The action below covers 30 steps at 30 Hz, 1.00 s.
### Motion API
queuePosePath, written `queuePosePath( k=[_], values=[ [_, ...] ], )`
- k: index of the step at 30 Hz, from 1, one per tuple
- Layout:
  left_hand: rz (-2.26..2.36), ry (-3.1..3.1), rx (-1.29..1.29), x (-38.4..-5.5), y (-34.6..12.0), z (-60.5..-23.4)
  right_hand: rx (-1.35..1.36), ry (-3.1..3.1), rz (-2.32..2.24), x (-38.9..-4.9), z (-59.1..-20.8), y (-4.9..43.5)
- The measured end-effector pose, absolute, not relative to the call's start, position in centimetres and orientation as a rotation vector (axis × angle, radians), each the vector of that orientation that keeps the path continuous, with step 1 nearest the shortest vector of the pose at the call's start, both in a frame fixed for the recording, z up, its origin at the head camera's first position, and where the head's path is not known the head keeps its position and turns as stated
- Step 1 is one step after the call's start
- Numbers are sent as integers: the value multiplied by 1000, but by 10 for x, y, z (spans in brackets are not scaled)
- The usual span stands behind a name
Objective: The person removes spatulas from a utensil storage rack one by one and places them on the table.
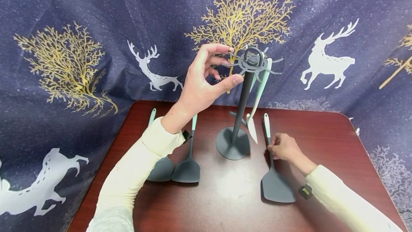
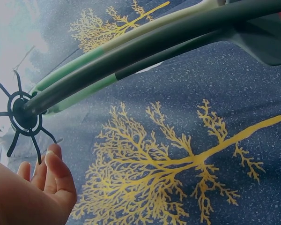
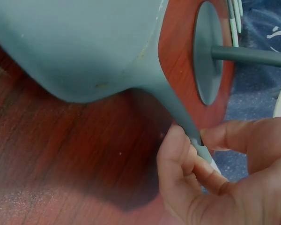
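Note:
My right hand (image 1: 284, 148) pinches the grey and mint handle of a wide turner (image 1: 277, 188) at the right of the table. In the right wrist view, thumb and fingers close on the turner's neck below its grey blade (image 3: 84, 47). Around the hooks of a dark grey utensil stand (image 1: 242, 106), my left hand (image 1: 202, 78) is raised with thumb and fingers spread, fingertips right at the hook tips. A utensil with a mint and cream handle (image 1: 262, 83) hangs on the stand's far right side. Another mint handle (image 2: 82, 93) shows beside it in the left wrist view.
Two more grey turners lie left of the stand: one turner (image 1: 186, 171) fully on the table and another turner (image 1: 161, 170) partly hidden under my left sleeve. A dark blue patterned cloth (image 1: 180, 6) hangs behind the reddish-brown table (image 1: 225, 203).

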State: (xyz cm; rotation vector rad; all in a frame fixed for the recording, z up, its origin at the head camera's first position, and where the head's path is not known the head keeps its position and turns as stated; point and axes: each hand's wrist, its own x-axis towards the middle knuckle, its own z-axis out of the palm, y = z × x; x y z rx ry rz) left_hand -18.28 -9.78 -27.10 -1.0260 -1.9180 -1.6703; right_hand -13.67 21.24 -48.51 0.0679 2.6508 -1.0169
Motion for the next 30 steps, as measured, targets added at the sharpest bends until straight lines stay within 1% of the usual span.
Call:
queuePosePath(
  k=[30],
  values=[
    [-1681, -1927, -1021, -184, -99, -271, 178, 2515, -1115, -149, -493, 215]
  ],
)
